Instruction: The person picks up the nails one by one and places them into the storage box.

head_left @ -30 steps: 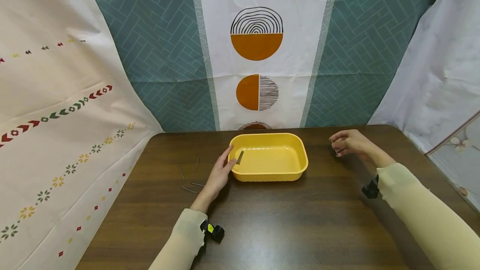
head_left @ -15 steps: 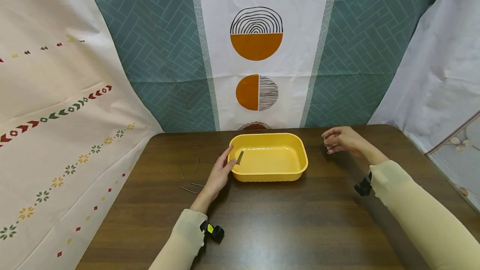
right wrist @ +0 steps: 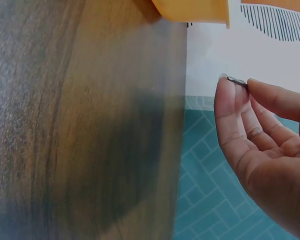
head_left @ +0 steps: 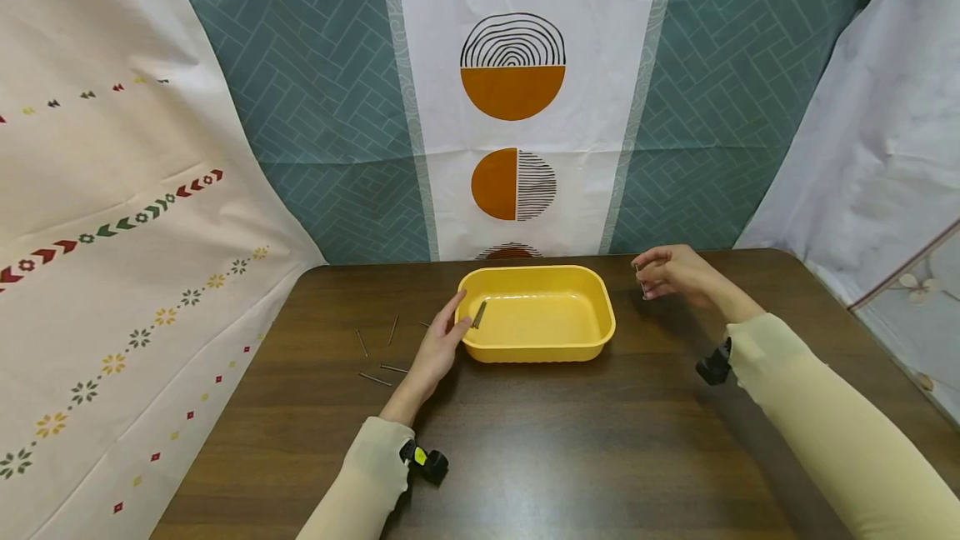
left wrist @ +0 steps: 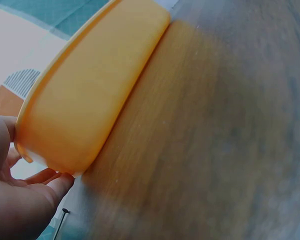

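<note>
Right hand (head_left: 671, 273) pinching a nail (right wrist: 237, 82), I hover near the far edge of the bench (head_left: 570, 440), a gap from the yellow tray (head_left: 551, 319) my left hand (head_left: 437, 348) grips.

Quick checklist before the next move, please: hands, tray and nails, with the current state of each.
1. Nail secure in the right hand: ok. The right hand pinches one nail between thumb and fingers.
2. Right hand over the tray: not ok. It is off to the right of the tray.
3. Tray steadied: ok. The left hand holds its left end.
4. Tray flat on the table: ok.
5. Number of nails in the tray: cannot tell. They lie bunched near the left end.
6. Every loose nail collected: not ok. Several loose nails lie left of the tray.
</note>
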`<action>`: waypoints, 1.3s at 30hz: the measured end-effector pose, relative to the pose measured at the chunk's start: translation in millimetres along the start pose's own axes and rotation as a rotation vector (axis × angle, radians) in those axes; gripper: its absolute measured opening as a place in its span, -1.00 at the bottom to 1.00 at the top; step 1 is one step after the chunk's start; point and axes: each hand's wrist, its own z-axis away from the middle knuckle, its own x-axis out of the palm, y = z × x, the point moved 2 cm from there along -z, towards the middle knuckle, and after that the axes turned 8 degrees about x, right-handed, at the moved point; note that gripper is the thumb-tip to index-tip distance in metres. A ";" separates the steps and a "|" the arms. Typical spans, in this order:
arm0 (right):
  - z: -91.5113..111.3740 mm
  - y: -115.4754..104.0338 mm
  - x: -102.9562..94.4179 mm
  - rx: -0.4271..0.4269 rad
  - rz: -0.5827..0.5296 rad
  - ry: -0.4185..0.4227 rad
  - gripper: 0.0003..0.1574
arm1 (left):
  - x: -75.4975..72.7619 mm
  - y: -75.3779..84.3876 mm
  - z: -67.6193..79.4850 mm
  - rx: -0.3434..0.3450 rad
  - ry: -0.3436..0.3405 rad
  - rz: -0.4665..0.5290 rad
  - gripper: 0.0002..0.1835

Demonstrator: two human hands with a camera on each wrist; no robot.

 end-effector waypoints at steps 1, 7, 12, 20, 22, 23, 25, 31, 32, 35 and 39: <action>-0.2 -0.7 0.3 -0.002 0.002 -0.003 -0.45 | 0.1 0.3 0.0 -0.001 0.001 0.000 -0.39; -1.1 -5.1 3.3 -0.002 -0.002 -0.005 -0.42 | 1.9 2.0 -0.3 -0.007 0.010 -0.008 -0.39; -2.2 -7.8 4.8 -0.001 0.000 -0.002 -0.45 | 3.0 1.1 -1.9 -0.021 0.015 0.006 -0.40; -3.8 -14.8 8.8 -0.013 -0.003 0.000 -0.52 | 2.0 2.3 -0.4 -0.007 0.007 0.004 -0.39; -3.9 -16.5 9.9 -0.013 -0.003 0.000 -0.52 | 1.5 1.9 0.3 -0.006 0.004 0.005 -0.39; -3.8 -17.2 10.4 -0.013 -0.005 0.000 -0.52 | 1.3 1.8 0.6 -0.004 0.002 0.005 -0.39; -3.8 -18.9 11.5 -0.012 -0.005 -0.001 -0.51 | 0.9 1.3 0.5 -0.002 0.000 0.006 -0.39; -3.1 -24.7 14.7 -0.019 -0.002 0.002 -0.52 | 1.0 2.2 -0.6 0.003 0.002 0.012 -0.39; -3.0 -25.6 15.2 -0.020 -0.003 0.002 -0.52 | 1.1 2.3 -0.5 0.002 0.003 0.012 -0.39; -3.7 -27.3 16.2 -0.022 -0.010 0.001 -0.50 | 1.3 1.6 -0.4 -0.002 0.003 0.012 -0.39; -7.4 -28.6 16.6 -0.017 -0.016 -0.004 -0.50 | 2.1 0.8 -0.7 -0.010 0.012 0.009 -0.39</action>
